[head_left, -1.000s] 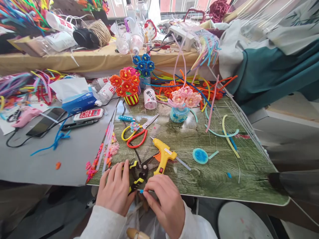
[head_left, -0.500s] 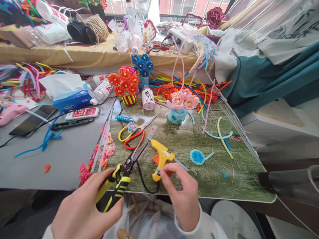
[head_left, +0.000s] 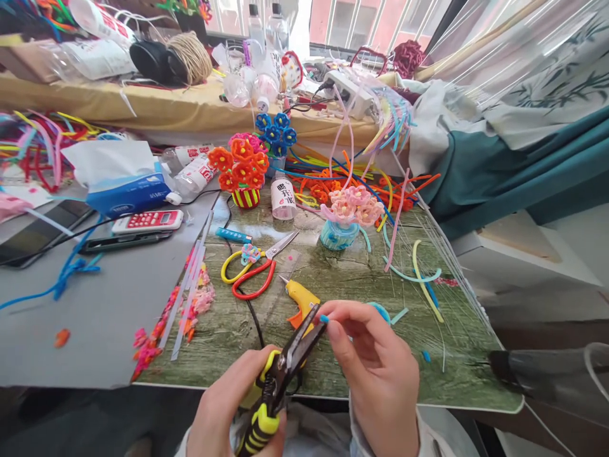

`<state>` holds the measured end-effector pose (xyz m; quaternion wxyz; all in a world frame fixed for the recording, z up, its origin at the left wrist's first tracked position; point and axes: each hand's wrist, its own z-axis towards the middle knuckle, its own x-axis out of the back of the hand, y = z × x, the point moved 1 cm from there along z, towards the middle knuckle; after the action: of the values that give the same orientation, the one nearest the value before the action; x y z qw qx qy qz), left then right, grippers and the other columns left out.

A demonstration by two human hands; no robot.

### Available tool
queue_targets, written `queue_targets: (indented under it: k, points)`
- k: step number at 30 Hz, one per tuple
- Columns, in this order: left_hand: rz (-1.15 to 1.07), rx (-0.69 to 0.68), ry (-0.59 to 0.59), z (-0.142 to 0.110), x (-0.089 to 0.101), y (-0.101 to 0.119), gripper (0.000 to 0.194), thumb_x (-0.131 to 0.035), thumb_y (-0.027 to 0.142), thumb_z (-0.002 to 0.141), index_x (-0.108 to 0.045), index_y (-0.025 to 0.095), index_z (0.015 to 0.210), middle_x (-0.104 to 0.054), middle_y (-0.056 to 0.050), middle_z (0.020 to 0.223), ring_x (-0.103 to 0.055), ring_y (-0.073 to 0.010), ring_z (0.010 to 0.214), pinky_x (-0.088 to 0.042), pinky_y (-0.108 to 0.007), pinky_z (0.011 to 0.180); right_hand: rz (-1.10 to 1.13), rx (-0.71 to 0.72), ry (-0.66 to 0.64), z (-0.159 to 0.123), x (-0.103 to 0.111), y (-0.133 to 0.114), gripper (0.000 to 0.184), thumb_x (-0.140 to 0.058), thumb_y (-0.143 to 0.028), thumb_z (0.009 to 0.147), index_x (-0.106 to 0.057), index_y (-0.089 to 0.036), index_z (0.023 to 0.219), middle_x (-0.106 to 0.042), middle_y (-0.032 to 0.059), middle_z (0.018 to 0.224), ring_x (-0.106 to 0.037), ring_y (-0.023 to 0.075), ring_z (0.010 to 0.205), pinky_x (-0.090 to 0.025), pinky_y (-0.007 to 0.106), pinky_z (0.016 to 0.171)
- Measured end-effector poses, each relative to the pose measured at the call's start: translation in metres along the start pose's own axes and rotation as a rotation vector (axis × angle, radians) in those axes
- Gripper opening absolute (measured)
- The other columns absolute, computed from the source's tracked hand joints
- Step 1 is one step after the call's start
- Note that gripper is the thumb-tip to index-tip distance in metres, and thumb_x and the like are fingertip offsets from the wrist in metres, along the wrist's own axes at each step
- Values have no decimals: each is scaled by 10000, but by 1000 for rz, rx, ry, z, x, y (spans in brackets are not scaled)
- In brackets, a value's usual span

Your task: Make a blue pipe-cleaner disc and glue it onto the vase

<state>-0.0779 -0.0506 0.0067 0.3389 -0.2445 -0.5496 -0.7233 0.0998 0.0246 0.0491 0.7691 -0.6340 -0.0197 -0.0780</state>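
I find the left hand (head_left: 228,400) wrapped round the black-and-yellow handles of the snips (head_left: 264,422), whose blades stand slightly parted and point up and to the right. The right hand (head_left: 385,374) is pinched, thumb against forefinger, on a small blue piece (head_left: 324,318); this piece lies at the blade tips, between the two hands, and I cannot tell whether the metal touches it. The handle ends are partly covered by the left hand and run to the lower edge. Behind the blades lies the yellow glue gun (head_left: 303,296), its grip largely hidden; the blue disc (head_left: 379,310) is mostly covered by the right hand. Beyond, I record red-and-yellow-handled scissors (head_left: 271,254), pink flowers (head_left: 356,205) in a pale blue pot (head_left: 339,236), and a clear cup (head_left: 284,206) whose label bears black characters I cannot read with certainty. At left, the lettering on the blue tissue box (head_left: 126,195) is too small to make out; the red print on the bottles (head_left: 195,176) is likewise illegible.
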Motion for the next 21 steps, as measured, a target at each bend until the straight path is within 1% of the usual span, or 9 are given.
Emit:
queue_targets:
  k: [4, 7, 12, 15, 21]
  points:
    - [25, 16, 22, 0, -1, 0, 434, -613, 281, 737, -629, 268, 1171, -742, -58, 1065, -724, -254, 899, -595, -322, 817, 59, -22, -45, 1, -3, -2, 58, -615, -204, 889, -663, -234, 897, -735, 18, 836, -704, 129, 713, -590, 190, 661]
    - [16, 31, 29, -5, -4, -6, 415, -620, 288, 726, -647, 270, 1140, -751, -52, 1025, -725, -248, 874, -595, -312, 806, 60, -51, -55, 1, -5, -2, 46, -624, -217, 879, -667, -217, 862, -751, 41, 829, -716, 150, 693, -604, 208, 624]
    - [10, 86, 34, -14, -8, -14, 418, -618, 289, 743, -618, 309, 1161, -732, -16, 1066, -702, -210, 909, -576, -287, 848, 46, -47, -55, 3, -7, -2, 44, -639, -207, 865, -678, -229, 863, -766, 25, 823, -729, 150, 688, -598, 182, 592]
    - [8, 91, 25, -16, -8, -15, 410, -612, 290, 746, -618, 306, 1156, -730, -19, 1049, -698, -212, 909, -577, -284, 841, 39, -43, -51, 4, -8, -3, 56, -643, -193, 860, -683, -232, 859, -767, 14, 807, -729, 143, 670, -591, 165, 577]
    - [-26, 106, 47, -15, -8, -16, 374, -609, 265, 746, -648, 287, 1117, -738, -37, 1041, -709, -229, 878, -587, -308, 834, 9, -52, -66, 3, -10, -1, 51, -635, -212, 868, -681, -223, 849, -767, 23, 803, -729, 151, 664, -594, 174, 568]
